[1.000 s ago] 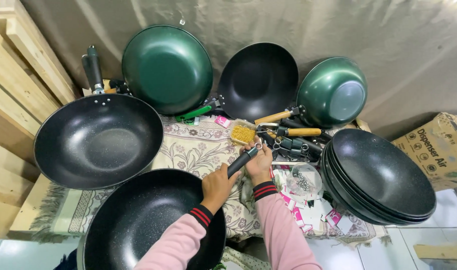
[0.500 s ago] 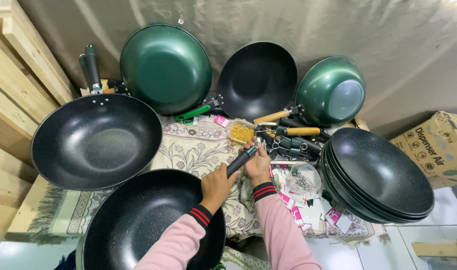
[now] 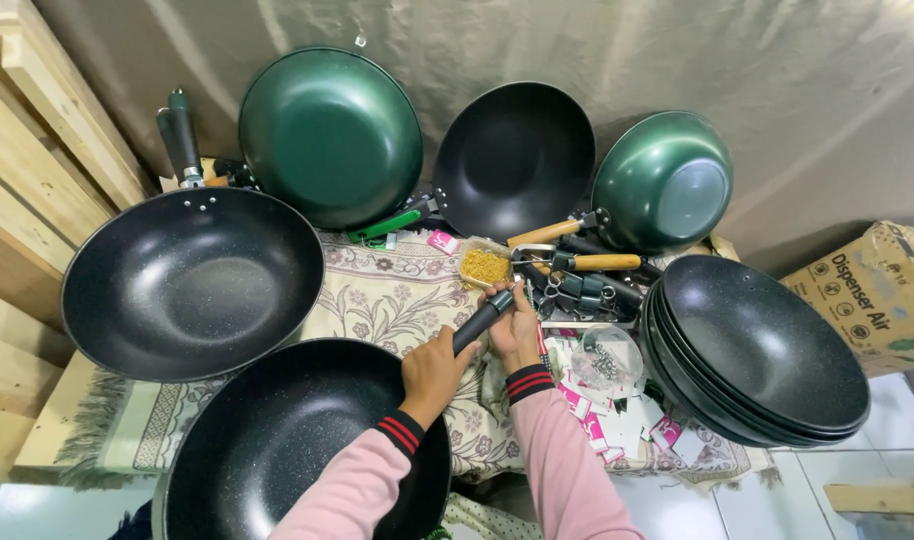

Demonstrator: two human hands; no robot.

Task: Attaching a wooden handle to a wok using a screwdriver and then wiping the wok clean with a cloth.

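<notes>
Head view. Both hands meet on a black handle (image 3: 482, 318) lying over a patterned cloth (image 3: 387, 300) near the cloth's middle. The left hand (image 3: 432, 368) has its fingers clenched round the handle's lower end; the right hand (image 3: 517, 325) grasps its upper end, its fingertips hidden behind the handle. A black wok (image 3: 287, 450) at the cloth's near edge is cut off by the picture's bottom edge and partly covered by the left sleeve. Whether the handle is joined to it is hard to make out. A small clear tub (image 3: 485, 265) holds yellow pieces too small to identify. A clear bag (image 3: 605, 360) holds small metal parts. Stacked black woks (image 3: 757, 350) sit at the right edge.
</notes>
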